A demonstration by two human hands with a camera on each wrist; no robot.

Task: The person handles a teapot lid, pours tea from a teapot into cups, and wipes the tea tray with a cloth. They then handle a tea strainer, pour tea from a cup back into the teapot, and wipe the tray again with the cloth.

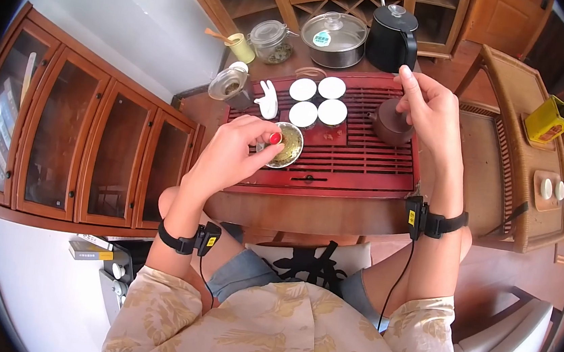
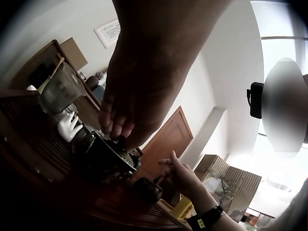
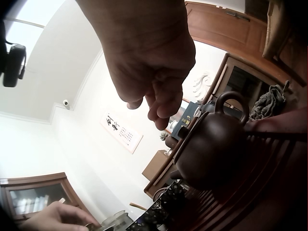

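Note:
Between thumb and fingertips, my left hand (image 1: 230, 149) pinches a small red round piece (image 1: 275, 138) over a round bowl (image 1: 291, 151) with pale-green leaves inside. The left wrist view shows the same hand (image 2: 139, 101) at the bowl's rim, the bowl's outside dark and patterned. Above the brown teapot (image 1: 393, 124) hangs my right hand (image 1: 438, 116), thumb extended and fingers loosely bent. In the right wrist view, that hand (image 3: 154, 77) is apart from the teapot (image 3: 211, 149), and nothing shows in its fingers.
Four white round pieces (image 1: 303, 114) and a white hand-shaped figure (image 1: 267, 100) stand on the red slatted tray (image 1: 355, 189). Behind are glass jars (image 1: 272, 43), a lidded pot (image 1: 335, 42) and a black kettle (image 1: 391, 40). A rattan shelf (image 1: 502, 75) stands at right.

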